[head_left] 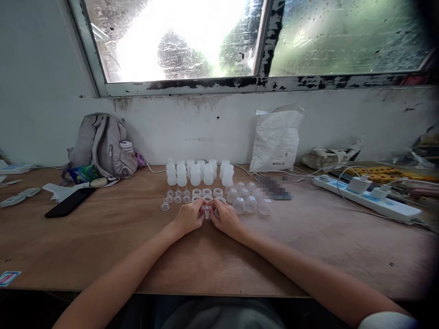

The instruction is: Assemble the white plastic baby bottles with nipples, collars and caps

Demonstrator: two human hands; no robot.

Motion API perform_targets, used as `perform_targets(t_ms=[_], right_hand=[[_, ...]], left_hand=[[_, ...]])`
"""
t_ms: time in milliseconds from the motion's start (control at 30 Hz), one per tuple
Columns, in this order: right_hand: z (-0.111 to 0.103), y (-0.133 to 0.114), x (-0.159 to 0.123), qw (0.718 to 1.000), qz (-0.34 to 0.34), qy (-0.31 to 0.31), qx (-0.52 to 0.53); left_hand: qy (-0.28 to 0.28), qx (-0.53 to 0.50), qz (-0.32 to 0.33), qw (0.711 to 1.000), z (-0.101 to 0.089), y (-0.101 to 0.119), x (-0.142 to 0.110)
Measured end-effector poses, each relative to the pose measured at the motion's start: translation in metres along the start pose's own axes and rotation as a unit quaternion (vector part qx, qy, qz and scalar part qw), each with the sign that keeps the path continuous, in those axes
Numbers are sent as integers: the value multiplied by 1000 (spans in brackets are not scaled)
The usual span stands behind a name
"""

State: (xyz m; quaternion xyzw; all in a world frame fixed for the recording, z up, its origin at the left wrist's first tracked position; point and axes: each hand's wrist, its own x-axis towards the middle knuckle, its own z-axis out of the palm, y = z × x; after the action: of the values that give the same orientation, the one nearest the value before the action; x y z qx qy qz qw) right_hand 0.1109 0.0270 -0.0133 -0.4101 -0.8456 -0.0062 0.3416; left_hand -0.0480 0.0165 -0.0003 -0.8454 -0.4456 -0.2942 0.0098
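Between the fingertips of both hands is a translucent bottle ring, with a small clear part showing at its near side; its exact shape is too small to tell. My left hand grips it from the left. On the other side, my right hand pinches it with curled fingers. Just beyond lie several white bottle rings, partly hidden by my hands. Clear bottle teats stand in rows to the left. Clear dome caps are grouped at the right. Frosted baby bottles stand upright behind everything.
A grey backpack leans on the wall at the left, near a black phone. At the back right stands a white plastic bag. A white power strip with plugs and cables lies on the wooden table.
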Motion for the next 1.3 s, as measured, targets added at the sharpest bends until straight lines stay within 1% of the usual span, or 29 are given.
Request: perform_targets(t_ms=[267,467,633,833,933,1033,1300], right_hand=[[-1,1,-1,1000,20,-5,16],[0,1,-1,999,19,-3,27],[0,0,0,999,20,4,26],[-1,3,-1,999,4,12,39],[0,4,-1,999,9,5,43],[0,3,-1,999,6,-2,45],[0,2,0,1000,-2,-25,14]], left_hand=[[-23,-20,7,1000,-1,-5,1],[-30,-1,5,1000,0,-4,1],[-24,-4,4,1000,1,-3,0],[8,-42,-7,999,-1,-2,1],[6,-39,0,999,-2,-3,1],[7,-19,-8,1000,-1,-1,1],[-7,6,6,1000,-1,3,0]])
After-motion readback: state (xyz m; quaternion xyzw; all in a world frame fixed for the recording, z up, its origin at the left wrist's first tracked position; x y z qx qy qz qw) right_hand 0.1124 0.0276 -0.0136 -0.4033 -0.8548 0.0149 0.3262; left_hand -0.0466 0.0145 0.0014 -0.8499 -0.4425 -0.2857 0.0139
